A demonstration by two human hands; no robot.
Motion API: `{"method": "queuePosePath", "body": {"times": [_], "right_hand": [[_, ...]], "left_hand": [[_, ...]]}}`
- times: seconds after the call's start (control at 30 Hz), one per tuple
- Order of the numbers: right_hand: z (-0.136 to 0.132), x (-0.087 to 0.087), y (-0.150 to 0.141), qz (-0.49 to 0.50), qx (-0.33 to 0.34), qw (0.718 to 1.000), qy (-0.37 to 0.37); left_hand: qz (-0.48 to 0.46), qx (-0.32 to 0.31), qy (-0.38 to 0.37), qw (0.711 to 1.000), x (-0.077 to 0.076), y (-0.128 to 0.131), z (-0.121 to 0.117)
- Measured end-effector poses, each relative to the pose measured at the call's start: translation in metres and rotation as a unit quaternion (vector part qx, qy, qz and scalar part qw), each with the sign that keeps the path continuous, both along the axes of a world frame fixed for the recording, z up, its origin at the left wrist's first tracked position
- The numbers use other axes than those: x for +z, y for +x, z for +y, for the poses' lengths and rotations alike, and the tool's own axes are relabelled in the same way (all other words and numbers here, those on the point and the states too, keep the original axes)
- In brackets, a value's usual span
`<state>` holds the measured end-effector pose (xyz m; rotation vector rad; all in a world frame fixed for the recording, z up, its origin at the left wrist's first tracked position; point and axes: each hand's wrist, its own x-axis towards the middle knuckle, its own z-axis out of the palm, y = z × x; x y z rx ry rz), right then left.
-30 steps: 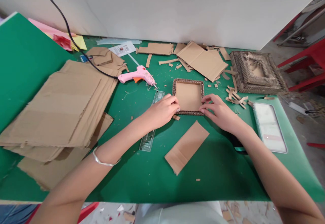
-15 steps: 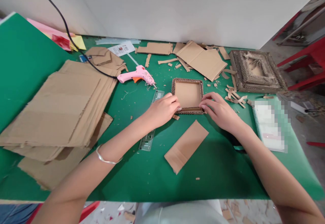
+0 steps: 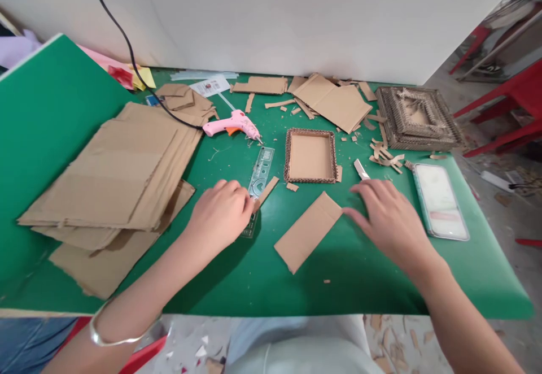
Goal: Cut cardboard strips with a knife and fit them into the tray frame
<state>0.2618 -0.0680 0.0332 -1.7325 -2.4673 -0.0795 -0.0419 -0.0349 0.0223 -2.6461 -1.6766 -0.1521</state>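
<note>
My left hand (image 3: 222, 210) is closed on a narrow cardboard strip (image 3: 266, 193), held over the clear plastic ruler (image 3: 261, 168). Fingers apart and holding nothing, my right hand (image 3: 387, 216) hovers beside a slim pale object (image 3: 361, 169) that is partly hidden by the fingers. Between and beyond the hands, a shallow square cardboard tray (image 3: 312, 156) with corrugated walls lies on the green table. Closer to me is a flat rectangular cardboard piece (image 3: 308, 233), its right corner near my right thumb.
A pink glue gun (image 3: 232, 124) with a black cord rests behind the ruler. Stacked cardboard sheets (image 3: 101, 165) fill the left. Cardboard scraps (image 3: 334, 103) lie at the back, a stepped corrugated cardboard piece (image 3: 419, 117) at back right, and a phone (image 3: 440, 201) at right.
Both hands have left the tray. The left has moved left and nearer, with the strip in it; the right has opened and moved right and nearer. The view has shifted slightly.
</note>
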Motion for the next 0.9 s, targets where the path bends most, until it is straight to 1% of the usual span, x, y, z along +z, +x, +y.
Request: {"method": "queuePosePath", "body": {"times": [0.03, 0.07, 0.13, 0.23, 0.3, 0.4, 0.47, 0.53, 0.6, 0.67, 0.77, 0.83, 0.9], "right_hand": [[-0.003, -0.002, 0.005, -0.021, -0.054, 0.998, 0.027], [-0.006, -0.006, 0.011, -0.038, -0.093, 0.994, 0.040], [-0.008, -0.015, 0.022, -0.049, -0.130, 0.990, 0.033], [-0.007, -0.028, 0.035, -0.022, -0.137, 0.990, 0.005], [-0.007, -0.030, 0.039, 0.001, -0.138, 0.990, 0.011], [-0.012, -0.026, 0.036, 0.031, -0.160, 0.987, 0.016], [-0.015, -0.021, 0.030, 0.057, -0.167, 0.984, 0.000], [-0.017, -0.016, 0.021, 0.097, -0.145, 0.984, -0.020], [-0.013, -0.013, 0.010, 0.126, -0.111, 0.985, -0.038], [-0.001, -0.011, -0.003, 0.118, -0.074, 0.989, -0.058], [0.032, -0.009, -0.024, 0.050, -0.022, 0.995, -0.078], [0.061, -0.009, -0.036, 0.009, -0.013, 0.997, -0.075], [0.088, -0.012, -0.045, 0.003, -0.033, 0.998, -0.058]], "left_hand": [[0.009, 0.007, 0.020, 1.000, 0.002, 0.003, -0.005], [0.011, 0.007, 0.030, 0.999, 0.004, 0.007, -0.008], [0.001, -0.003, 0.015, 1.000, 0.009, 0.015, -0.012], [-0.026, -0.006, -0.057, 0.998, 0.012, 0.020, -0.007], [-0.040, 0.013, -0.091, 0.995, 0.010, 0.017, 0.000], [-0.001, 0.075, -0.081, 0.994, 0.007, 0.015, 0.007], [0.043, 0.117, -0.094, 0.988, 0.008, 0.019, 0.007], [0.063, 0.149, -0.134, 0.978, 0.012, 0.026, 0.004], [0.061, 0.169, -0.165, 0.970, 0.016, 0.033, 0.002], [0.052, 0.166, -0.180, 0.968, 0.018, 0.034, 0.000], [0.035, 0.140, -0.184, 0.972, 0.016, 0.030, -0.001], [0.024, 0.127, -0.186, 0.974, 0.012, 0.026, -0.002], [0.012, 0.123, -0.192, 0.973, 0.009, 0.025, -0.003]]}}
